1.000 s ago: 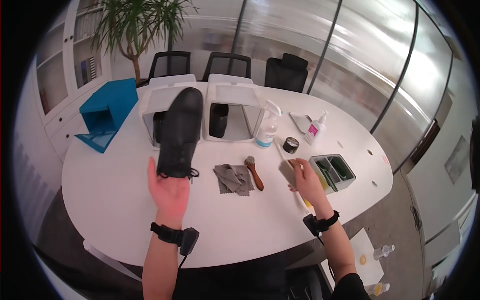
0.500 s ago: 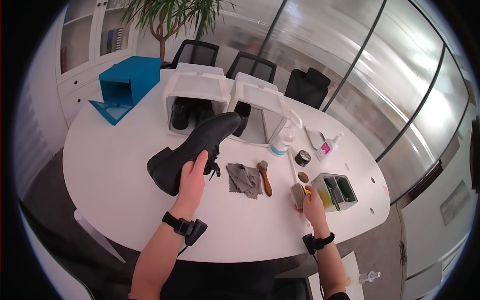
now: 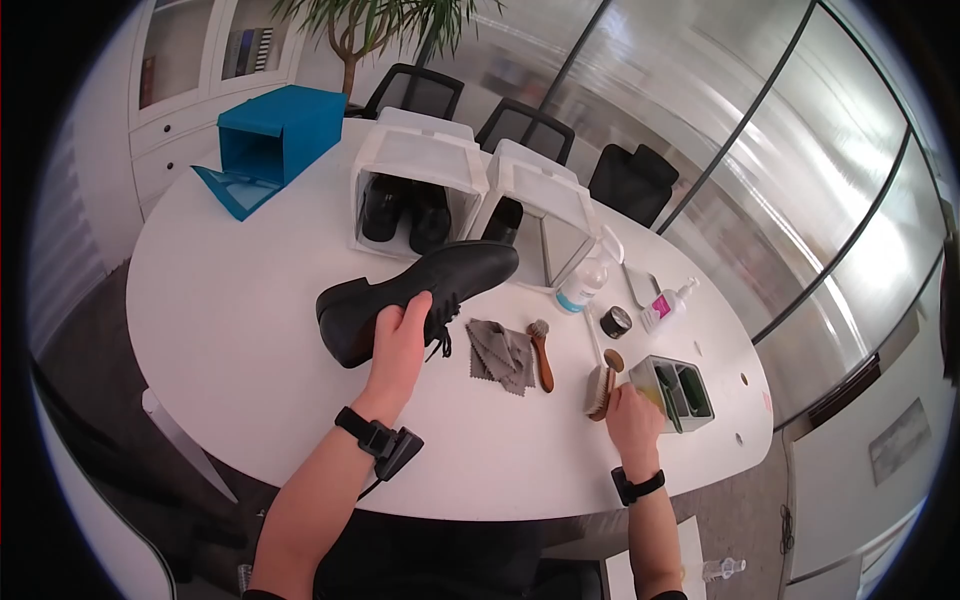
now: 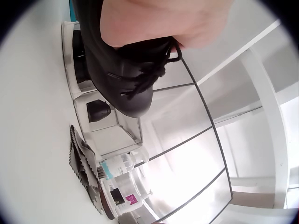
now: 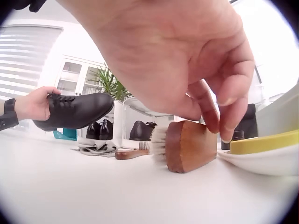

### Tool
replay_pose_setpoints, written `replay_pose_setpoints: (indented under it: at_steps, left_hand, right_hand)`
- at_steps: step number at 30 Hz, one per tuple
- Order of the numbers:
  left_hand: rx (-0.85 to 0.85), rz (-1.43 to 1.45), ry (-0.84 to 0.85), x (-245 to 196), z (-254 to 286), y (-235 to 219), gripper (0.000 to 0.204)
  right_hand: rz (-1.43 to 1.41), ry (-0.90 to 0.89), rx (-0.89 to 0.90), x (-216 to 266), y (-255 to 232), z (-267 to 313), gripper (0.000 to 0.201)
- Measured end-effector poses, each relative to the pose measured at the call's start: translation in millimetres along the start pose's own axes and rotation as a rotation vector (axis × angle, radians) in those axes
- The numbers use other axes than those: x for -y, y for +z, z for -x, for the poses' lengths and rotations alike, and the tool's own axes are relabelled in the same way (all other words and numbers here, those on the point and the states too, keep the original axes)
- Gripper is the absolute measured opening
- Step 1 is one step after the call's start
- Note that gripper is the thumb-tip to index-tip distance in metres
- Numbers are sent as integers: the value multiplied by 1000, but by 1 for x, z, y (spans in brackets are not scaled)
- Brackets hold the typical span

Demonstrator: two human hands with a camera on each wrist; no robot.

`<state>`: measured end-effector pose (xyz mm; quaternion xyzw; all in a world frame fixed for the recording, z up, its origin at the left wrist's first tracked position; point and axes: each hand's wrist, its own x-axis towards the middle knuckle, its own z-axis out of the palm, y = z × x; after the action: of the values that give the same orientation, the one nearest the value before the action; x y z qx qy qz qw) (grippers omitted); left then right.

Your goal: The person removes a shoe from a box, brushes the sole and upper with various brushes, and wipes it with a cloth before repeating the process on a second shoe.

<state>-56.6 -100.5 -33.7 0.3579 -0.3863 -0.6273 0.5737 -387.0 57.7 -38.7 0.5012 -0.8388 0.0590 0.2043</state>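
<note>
My left hand [image 3: 395, 345] holds a black lace-up shoe [image 3: 445, 270] above the table, thumb laid along its side near the opening and the other fingers mostly hidden. The toe points right and the laces dangle, also seen in the left wrist view. At the right, my right hand [image 3: 634, 420] pinches a wooden shoe brush [image 5: 191, 147] with pale bristles at the table's surface. Its bristles face left, and my fingertips are curled at the block's back edge. A grey cloth [image 3: 500, 355] and a small wooden-handled brush [image 3: 541, 358] lie between my hands.
Two white shoe boxes [image 3: 425, 155] with black shoes inside stand behind the shoe. A blue box [image 3: 300, 125] is at back left. Right of centre are a spray bottle [image 3: 582, 285], a black jar [image 3: 616, 321], a pump bottle [image 3: 668, 308] and a divided grey container [image 3: 700, 415].
The shoe has turned from toe-up to toe pointing right. My right hand has come nearer the front edge with the brush, which now stands on its side. The head view has swung right.
</note>
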Motion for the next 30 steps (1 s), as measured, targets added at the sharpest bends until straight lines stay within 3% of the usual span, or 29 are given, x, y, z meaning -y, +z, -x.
replay_pose_setpoints:
  at_steps: [4,7,9,10,12,13,15,17,19,21,25,27,30]
  left_hand:
    - [-66,26,27,-3,1,4,45]
    - [-91,-7,70,-11,2,7,53]
    - [-112,-17,67,-10,3,6,54]
    - [-87,-14,77,-7,1,4,53]
    - [-61,-11,90,-6,0,4,52]
    - [-58,-2,81,-8,2,6,52]
    - [-73,15,74,-9,1,4,51]
    - [-48,47,-32,-6,1,0,38]
    - [-69,45,1,-6,1,3,44]
    - [-84,42,37,-5,2,4,52]
    - [-48,34,44,-2,-3,0,44]
    - [-6,29,15,1,-1,-4,37]
    - [12,-52,31,-1,0,-1,35]
  right_hand:
    - [59,9,21,13,-3,4,35]
    - [6,58,-115,29,-9,3,33]
    - [-66,-81,-281,35,-11,2,35]
    - [-65,-76,-278,31,-5,2,35]
    - [-231,-71,-104,21,11,-3,34]
    - [-232,-73,-107,16,15,-5,34]
    - [-287,86,48,8,20,-8,34]
    - [-232,84,60,-5,30,-8,32]
    - [-180,98,71,-2,25,-3,30]
    - [42,38,-56,3,12,3,28]
    - [59,-10,-199,19,-10,-10,26]
    - [-305,-114,-86,46,-30,-26,24]
    - [-627,-107,197,92,-31,-58,31]
